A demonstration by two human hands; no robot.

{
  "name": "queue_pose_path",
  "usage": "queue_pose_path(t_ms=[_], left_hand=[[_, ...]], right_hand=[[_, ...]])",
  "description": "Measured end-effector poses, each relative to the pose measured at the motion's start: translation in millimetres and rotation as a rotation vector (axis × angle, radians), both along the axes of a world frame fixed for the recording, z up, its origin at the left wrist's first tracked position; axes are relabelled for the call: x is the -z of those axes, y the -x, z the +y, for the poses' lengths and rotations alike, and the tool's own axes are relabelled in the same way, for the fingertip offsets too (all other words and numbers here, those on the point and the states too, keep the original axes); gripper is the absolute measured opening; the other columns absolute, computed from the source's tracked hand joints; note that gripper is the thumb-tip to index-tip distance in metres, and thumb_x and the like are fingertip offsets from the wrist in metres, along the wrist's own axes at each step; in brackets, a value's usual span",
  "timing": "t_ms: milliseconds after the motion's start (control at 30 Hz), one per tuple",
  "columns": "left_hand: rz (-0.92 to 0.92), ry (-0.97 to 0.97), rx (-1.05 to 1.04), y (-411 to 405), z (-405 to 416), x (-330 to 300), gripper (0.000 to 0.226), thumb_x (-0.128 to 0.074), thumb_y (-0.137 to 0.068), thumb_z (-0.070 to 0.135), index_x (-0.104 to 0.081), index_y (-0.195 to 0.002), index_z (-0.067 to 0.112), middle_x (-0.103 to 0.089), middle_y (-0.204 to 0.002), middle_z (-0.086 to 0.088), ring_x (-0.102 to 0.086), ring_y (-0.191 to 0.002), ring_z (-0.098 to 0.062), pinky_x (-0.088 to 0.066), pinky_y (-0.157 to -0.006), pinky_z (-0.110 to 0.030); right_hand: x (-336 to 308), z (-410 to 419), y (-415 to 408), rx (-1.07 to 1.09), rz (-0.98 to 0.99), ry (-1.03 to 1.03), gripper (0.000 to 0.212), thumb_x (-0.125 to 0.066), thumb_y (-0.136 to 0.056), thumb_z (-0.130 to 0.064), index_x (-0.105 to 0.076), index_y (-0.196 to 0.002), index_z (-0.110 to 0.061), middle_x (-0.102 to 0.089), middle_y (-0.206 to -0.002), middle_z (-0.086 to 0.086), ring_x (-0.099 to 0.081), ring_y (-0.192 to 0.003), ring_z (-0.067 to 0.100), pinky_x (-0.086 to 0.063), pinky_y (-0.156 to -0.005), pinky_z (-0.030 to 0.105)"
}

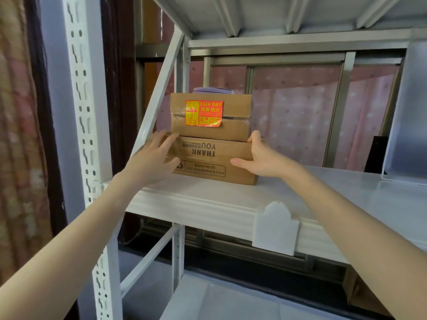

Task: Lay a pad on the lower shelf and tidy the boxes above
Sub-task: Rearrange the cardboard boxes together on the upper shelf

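White metal shelf (231,204) by curtained window: two cardboard boxes stacked, top box (210,116) on bottom box (212,160); left hand (152,160) and right hand (261,158), fingers spread, pressing bottom box sides

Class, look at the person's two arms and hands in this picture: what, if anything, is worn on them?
Nothing is worn that the picture shows. The left hand and right hand are bare, with no gloves, rings, watch or bracelet in sight. Both forearms are uncovered as far as the picture's edge, so no sleeve shows. The fingernails look short and unpainted.
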State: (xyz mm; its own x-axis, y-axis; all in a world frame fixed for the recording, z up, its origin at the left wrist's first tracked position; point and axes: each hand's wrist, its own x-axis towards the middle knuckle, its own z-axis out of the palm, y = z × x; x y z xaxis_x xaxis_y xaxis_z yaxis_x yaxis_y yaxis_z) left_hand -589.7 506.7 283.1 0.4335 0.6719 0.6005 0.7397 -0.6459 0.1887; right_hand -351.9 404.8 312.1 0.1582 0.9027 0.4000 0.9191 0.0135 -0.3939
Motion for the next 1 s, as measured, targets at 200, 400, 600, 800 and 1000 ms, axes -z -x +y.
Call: queue_pose_path(t_ms=[200, 400, 600, 800, 1000], left_hand=[[0.039, 0.016, -0.023, 3, 9, 2, 0.068, -0.042, -0.094, 0.035, -0.004, -0.149, 0.029, 0.000, -0.159, -0.004, -0.001, -0.146, -0.025, -0.019, -0.113, -0.051], [0.091, -0.001, -0.070, 0, 7, 1, 0.069, -0.039, -0.094, 0.040, 0.002, -0.149, 0.029, 0.003, -0.159, -0.005, 0.002, -0.146, -0.025, -0.007, -0.115, -0.053], [0.048, -0.079, -0.075, -10, -14, 6, 0.071, -0.036, -0.093, 0.052, 0.006, -0.148, 0.035, 0.008, -0.159, -0.007, 0.002, -0.146, -0.027, -0.001, -0.113, -0.056], [-0.019, -0.243, 0.064, -52, -60, -10, 0.075, -0.036, -0.089, 0.060, 0.002, -0.148, 0.035, 0.004, -0.159, -0.004, 0.000, -0.146, -0.024, -0.003, -0.114, -0.053], [-0.055, -0.230, 0.201, -108, -106, -27, 0.073, -0.037, -0.089, 0.059, 0.000, -0.148, 0.037, 0.004, -0.159, 0.000, 0.001, -0.146, -0.022, -0.001, -0.115, -0.049]], right_hand=[[-1, 5, 3, -0.006, -0.009, 0.009, 0.049, -0.059, -0.085, -0.042, -0.023, -0.106, -0.018, -0.036, -0.126, 0.017, -0.047, -0.107, 0.026, -0.047, -0.089, 0.040], [2, -2, 5, 0.004, -0.018, -0.013, 0.055, -0.059, -0.085, -0.044, -0.025, -0.118, -0.015, -0.038, -0.129, 0.015, -0.051, -0.104, 0.025, -0.047, -0.085, 0.038], [3, -24, -6, 0.035, -0.039, 0.033, 0.086, -0.057, -0.085, -0.048, -0.001, -0.145, -0.024, -0.024, -0.151, 0.014, -0.041, -0.129, 0.034, -0.039, -0.103, 0.043], [2, -71, -33, 0.109, -0.218, -0.129, 0.086, -0.057, -0.083, -0.052, -0.003, -0.146, -0.031, -0.012, -0.157, 0.004, -0.026, -0.140, 0.030, -0.035, -0.105, 0.054], [-7, -138, -72, 0.230, -0.295, -0.273, 0.084, -0.057, -0.083, -0.051, -0.008, -0.147, -0.028, -0.013, -0.157, 0.001, -0.022, -0.141, 0.026, -0.034, -0.106, 0.046]])
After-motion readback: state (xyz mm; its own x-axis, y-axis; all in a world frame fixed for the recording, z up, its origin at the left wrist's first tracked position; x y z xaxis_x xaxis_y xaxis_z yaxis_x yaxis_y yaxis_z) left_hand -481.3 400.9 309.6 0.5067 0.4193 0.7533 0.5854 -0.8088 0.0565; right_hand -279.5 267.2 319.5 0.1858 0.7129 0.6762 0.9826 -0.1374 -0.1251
